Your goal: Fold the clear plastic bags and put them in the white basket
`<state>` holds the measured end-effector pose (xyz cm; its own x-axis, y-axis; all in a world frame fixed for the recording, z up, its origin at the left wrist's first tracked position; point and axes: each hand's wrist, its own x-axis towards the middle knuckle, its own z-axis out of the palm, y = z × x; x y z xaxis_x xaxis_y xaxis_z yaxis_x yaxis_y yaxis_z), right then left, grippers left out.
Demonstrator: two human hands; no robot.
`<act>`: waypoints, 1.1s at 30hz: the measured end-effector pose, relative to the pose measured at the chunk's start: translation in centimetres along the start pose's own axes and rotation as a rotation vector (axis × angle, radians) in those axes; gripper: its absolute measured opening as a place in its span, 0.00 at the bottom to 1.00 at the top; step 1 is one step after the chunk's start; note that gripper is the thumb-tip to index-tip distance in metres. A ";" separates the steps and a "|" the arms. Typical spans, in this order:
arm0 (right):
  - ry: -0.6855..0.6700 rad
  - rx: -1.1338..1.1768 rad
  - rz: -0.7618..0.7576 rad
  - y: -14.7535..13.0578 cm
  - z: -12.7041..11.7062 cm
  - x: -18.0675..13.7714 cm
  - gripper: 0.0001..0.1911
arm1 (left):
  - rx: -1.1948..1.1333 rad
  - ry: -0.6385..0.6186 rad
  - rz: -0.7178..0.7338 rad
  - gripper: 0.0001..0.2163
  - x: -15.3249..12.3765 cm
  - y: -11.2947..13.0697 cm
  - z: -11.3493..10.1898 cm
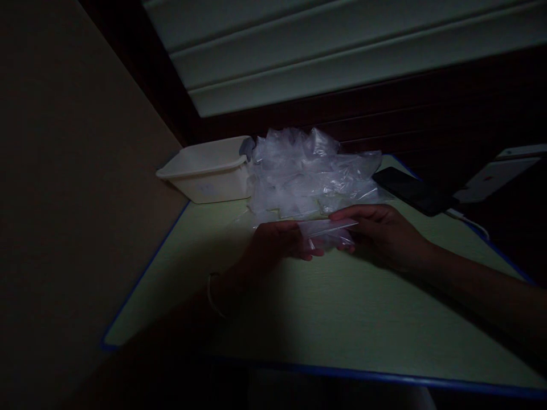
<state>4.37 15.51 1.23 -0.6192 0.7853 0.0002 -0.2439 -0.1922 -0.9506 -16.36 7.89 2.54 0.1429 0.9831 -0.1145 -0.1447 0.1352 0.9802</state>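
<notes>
Both hands hold one small clear plastic bag (327,228) just above a pale green table (342,319). My left hand (277,245) pinches the bag's left end, fingers closed. My right hand (380,233) grips its right end, thumb on top. A thin bracelet circles my left wrist. Right behind the hands lies a heap of clear plastic bags (307,171).
A white plastic tub (205,171) stands at the table's back left, touching the heap. A dark phone (412,191) with a white cable lies at the back right. The table has a blue edge; a wall runs along its left. The scene is dim.
</notes>
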 end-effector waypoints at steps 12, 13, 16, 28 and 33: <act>0.048 -0.118 -0.055 -0.5 0.0 -0.1 0.06 | -0.067 -0.054 -0.097 0.19 0.1 0.1 0.1; 0.060 -0.173 -0.083 -0.7 0.1 -0.1 0.06 | -0.113 -0.078 -0.104 0.19 0.1 0.1 0.0; 0.096 -0.396 -0.183 -1.1 0.2 -0.4 0.07 | -0.246 -0.141 -0.138 0.17 0.3 -0.2 -0.4; 0.041 -0.789 -0.387 -1.2 -0.4 -1.2 0.15 | -0.028 -0.035 -0.135 0.16 0.0 0.1 0.2; 0.026 -0.431 -0.101 -1.1 0.1 -0.7 0.19 | 0.065 0.045 -0.070 0.17 0.1 0.0 -0.1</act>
<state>4.98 15.10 2.32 -0.5881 0.8029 0.0974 0.0341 0.1449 -0.9889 -16.43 8.03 2.50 0.1065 0.9763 -0.1883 -0.0719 0.1964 0.9779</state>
